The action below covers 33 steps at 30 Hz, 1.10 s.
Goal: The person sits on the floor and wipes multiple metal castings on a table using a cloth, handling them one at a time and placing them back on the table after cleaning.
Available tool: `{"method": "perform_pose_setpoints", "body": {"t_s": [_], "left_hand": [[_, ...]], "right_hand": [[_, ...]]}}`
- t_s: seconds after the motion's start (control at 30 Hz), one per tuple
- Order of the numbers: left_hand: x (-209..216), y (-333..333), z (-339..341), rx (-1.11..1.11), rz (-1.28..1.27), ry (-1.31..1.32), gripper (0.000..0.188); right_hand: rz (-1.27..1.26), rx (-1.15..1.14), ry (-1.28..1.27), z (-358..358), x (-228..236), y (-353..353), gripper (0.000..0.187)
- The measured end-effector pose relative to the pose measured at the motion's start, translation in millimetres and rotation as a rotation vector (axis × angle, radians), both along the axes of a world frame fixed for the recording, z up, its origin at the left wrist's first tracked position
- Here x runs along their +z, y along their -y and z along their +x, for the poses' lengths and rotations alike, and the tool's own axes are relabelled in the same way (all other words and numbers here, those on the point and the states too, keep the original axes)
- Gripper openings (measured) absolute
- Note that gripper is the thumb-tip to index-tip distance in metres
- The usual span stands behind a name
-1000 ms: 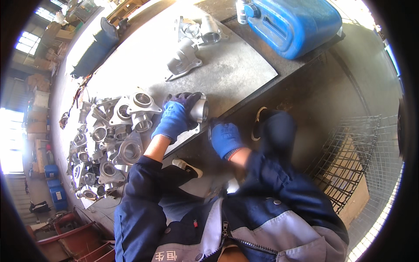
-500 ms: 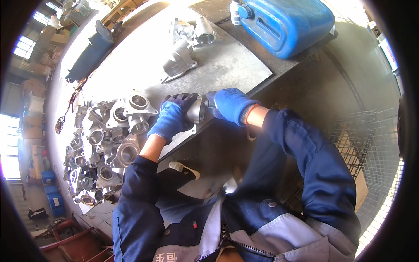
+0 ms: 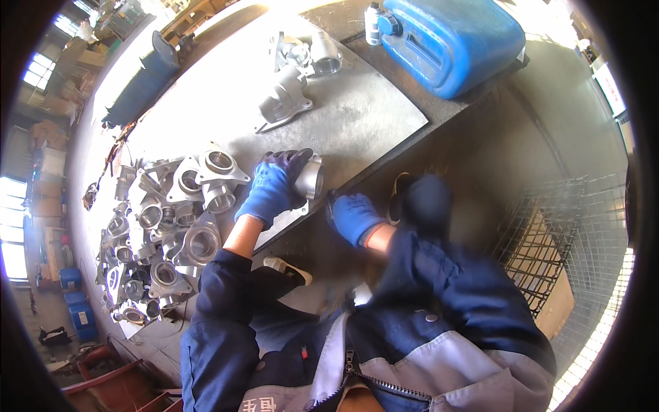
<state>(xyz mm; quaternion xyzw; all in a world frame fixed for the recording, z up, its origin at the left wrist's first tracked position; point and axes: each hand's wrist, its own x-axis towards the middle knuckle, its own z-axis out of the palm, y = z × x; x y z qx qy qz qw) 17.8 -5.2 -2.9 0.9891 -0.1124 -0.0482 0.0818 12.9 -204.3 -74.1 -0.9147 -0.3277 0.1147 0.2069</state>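
My left hand (image 3: pixel 273 182), in a blue glove with dark fingers, is wrapped round a silvery metal pipe fitting (image 3: pixel 312 180). Its round open end faces right, close to the front edge of the metal-topped table (image 3: pixel 371 123). Apart from the fitting, my right hand (image 3: pixel 353 218), gloved the same way, hangs just off that edge with its fingers curled in. Whatever those fingers may hold is hidden. To the left of my left hand lies a heap of similar flanged metal fittings (image 3: pixel 201 242).
Several more fittings (image 3: pixel 283 96) stand farther back on the table. At the far right sit a blue plastic canister (image 3: pixel 449 44) and a small white bottle (image 3: pixel 373 24). A dark blue bin (image 3: pixel 141 82) is at the far left, and a wire mesh cage (image 3: pixel 539 250) stands low on the right.
My right hand has dropped away from the fitting's open end, down and toward me past the table edge. The left hand keeps its grip almost in place.
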Motion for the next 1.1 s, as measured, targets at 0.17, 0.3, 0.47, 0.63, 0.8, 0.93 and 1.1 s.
{"method": "perform_pose_setpoints", "body": {"t_s": [0.17, 0.3, 0.47, 0.63, 0.8, 0.93, 1.1], "left_hand": [[-8, -3, -3, 0.021, 0.013, 0.046, 0.084], [5, 5, -2, 0.029, 0.004, 0.020, 0.082], [0, 3, -2, 0.044, 0.024, 0.014, 0.082], [1, 6, 1, 0.059, 0.069, -0.049, 0.082], [7, 9, 1, 0.077, 0.111, -0.087, 0.082], [4, 9, -1, 0.076, 0.093, -0.123, 0.082], [2, 7, 1, 0.068, 0.140, -0.084, 0.085]], "right_hand": [[0.086, -0.061, -0.058, 24, 40, 12, 0.020], [-0.104, -0.019, 0.208, 53, 51, 4, 0.019], [-0.255, 0.030, 0.256, 64, 62, -5, 0.020], [-0.024, -0.020, 0.075, 43, 54, 0, 0.019], [-0.023, -0.041, -0.012, 39, 53, -3, 0.020], [0.026, -0.033, -0.055, 27, 56, 0, 0.020], [0.017, -0.040, -0.074, 0, 38, 1, 0.020]]}}
